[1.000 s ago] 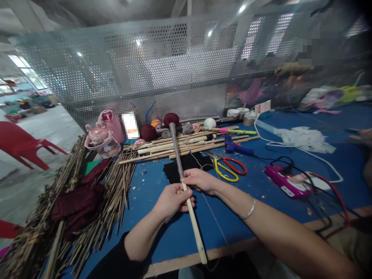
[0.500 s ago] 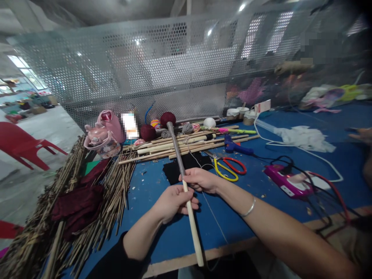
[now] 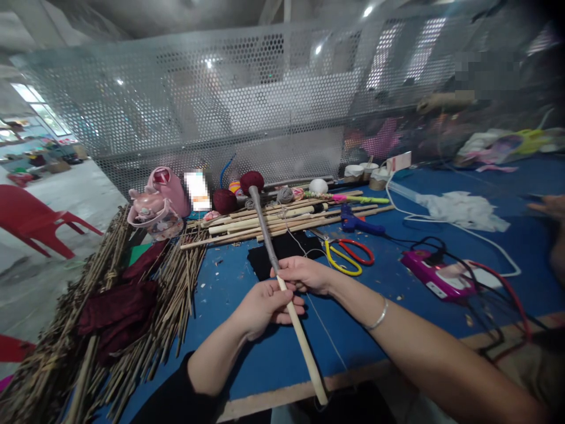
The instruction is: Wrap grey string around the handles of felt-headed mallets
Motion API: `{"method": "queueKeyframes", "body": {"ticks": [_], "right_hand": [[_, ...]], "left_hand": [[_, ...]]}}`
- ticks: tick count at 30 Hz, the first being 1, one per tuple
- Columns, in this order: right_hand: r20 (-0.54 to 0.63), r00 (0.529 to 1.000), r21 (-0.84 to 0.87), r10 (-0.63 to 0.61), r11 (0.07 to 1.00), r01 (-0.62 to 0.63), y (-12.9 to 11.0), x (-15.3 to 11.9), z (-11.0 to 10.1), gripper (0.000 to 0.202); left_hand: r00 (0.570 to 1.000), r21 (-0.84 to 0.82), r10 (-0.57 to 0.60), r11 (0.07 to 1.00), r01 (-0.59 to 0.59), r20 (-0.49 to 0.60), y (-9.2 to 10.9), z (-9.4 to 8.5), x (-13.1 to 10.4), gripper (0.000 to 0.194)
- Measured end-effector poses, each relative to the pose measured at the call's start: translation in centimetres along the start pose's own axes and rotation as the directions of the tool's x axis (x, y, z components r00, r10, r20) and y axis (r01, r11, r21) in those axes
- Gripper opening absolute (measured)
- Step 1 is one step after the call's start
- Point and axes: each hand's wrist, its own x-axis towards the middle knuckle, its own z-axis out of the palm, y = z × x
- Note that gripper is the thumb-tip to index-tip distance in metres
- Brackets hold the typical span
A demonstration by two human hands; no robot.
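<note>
A pale wooden stick slants across the middle, its near end past the table's front edge. Grey yarn wraps its far half, and a dark red ball tops the far end. My left hand is closed round the bare wood, thumb on top. Just above it, my right hand pinches the stick at the lower end of the grey wrapping. A thin thread runs from beneath my right hand toward the table's front edge. Under the stick lies a black cloth.
Scissors with yellow and red handles and a blue glue gun lie to the right. A purple power strip with cables is farther right. Bundled twigs cover the left side. Another person's hand shows at the right edge.
The stick has turned slightly: its near end has swung right and its ball end a little left. Both hands keep their hold in nearly the same place.
</note>
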Motion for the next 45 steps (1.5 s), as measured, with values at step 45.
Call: {"method": "queueKeyframes", "body": {"ticks": [45], "right_hand": [[0.000,0.998,-0.008,-0.059,0.998,0.059,0.0,0.1,-0.5,0.025]], "left_hand": [[0.999,0.004,0.037,0.999,-0.037,-0.011,0.0,-0.1,-0.1,0.036]]}}
